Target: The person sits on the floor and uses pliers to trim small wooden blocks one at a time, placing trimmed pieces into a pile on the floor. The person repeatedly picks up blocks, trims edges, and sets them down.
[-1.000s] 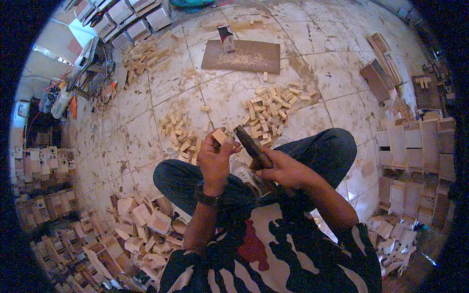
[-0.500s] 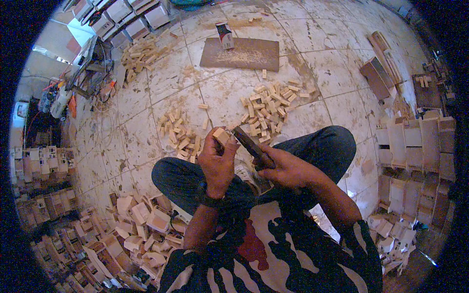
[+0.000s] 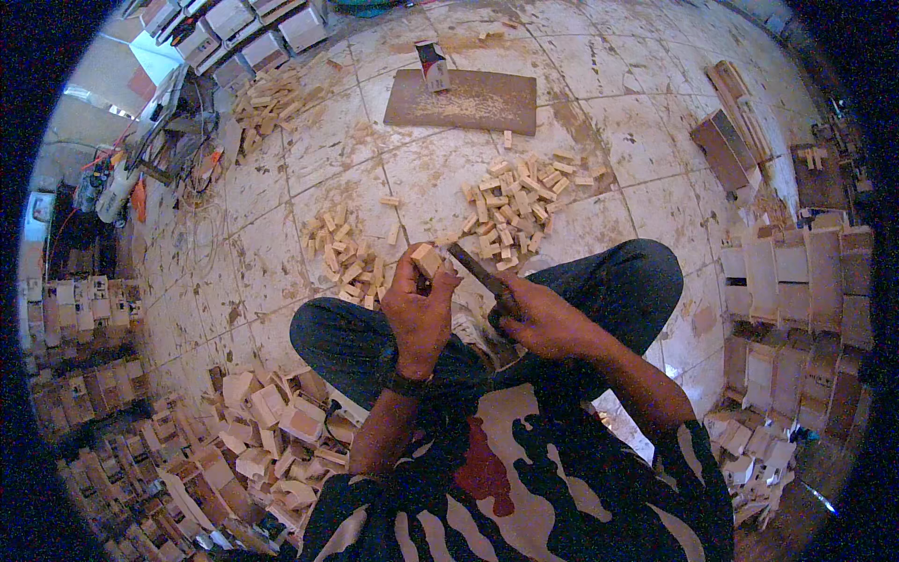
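Observation:
Between the thumb and fingers of my left hand (image 3: 419, 304) is a small pale wooden block (image 3: 427, 260), held upright above my crossed legs. My right hand (image 3: 548, 314) is wrapped round the grip end of a dark, flat, file-like bar (image 3: 478, 269). The bar's free end points up and left, close to the block but slightly apart from it. Just beyond my hands lie two loose heaps of small wooden blocks, a left heap (image 3: 346, 253) and a larger right heap (image 3: 510, 211).
A brown board (image 3: 468, 103) strewn with sawdust lies farther ahead, with a small box (image 3: 432, 67) on it. Cut wooden pieces (image 3: 272, 412) are piled at my left. Stacked wooden parts (image 3: 796, 272) line the right side. Power tools and cables (image 3: 117, 192) sit at far left.
The bar's tip has drawn back slightly from the block, and my right hand has shifted a little. The block is turned slightly more upright in my left hand.

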